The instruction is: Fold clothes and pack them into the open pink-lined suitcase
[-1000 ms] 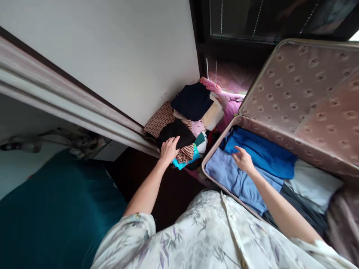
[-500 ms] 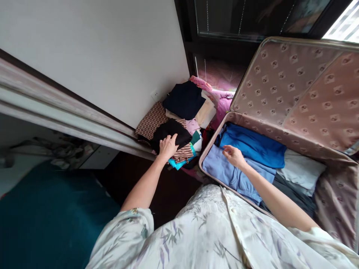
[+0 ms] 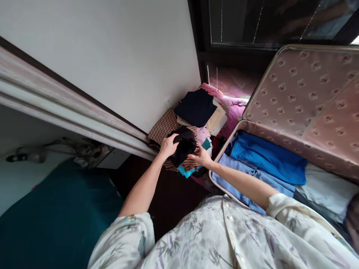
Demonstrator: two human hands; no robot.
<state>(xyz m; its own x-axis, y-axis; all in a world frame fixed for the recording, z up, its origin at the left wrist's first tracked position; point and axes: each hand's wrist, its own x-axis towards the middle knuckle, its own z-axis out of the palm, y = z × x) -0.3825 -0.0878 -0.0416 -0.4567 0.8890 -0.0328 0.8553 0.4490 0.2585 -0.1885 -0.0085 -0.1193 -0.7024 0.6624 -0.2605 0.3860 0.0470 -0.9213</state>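
Observation:
My left hand (image 3: 168,146) is closed on the left edge of a black garment (image 3: 183,145) that lies bunched on a pile of clothes. At the garment's right edge is my right hand (image 3: 203,157), its thumb and fingers apart over a striped cloth (image 3: 169,164). Whether its fingertips touch the black cloth I cannot tell. Around the black garment lie a brown patterned cloth (image 3: 161,125), a folded navy garment (image 3: 196,107), a pink piece (image 3: 202,134) and a turquoise piece (image 3: 186,172).
To the right stands an open suitcase (image 3: 214,178) with a pink patterned lining. Inside are a blue garment (image 3: 269,157), a light blue garment (image 3: 238,170) and a pale grey one (image 3: 325,186). A white wall (image 3: 112,67) rises behind the pile, and teal fabric (image 3: 61,216) spreads at lower left.
My right hand has moved left from over the suitcase to the pile. The black garment is now more bunched in my left hand. The view has shifted left.

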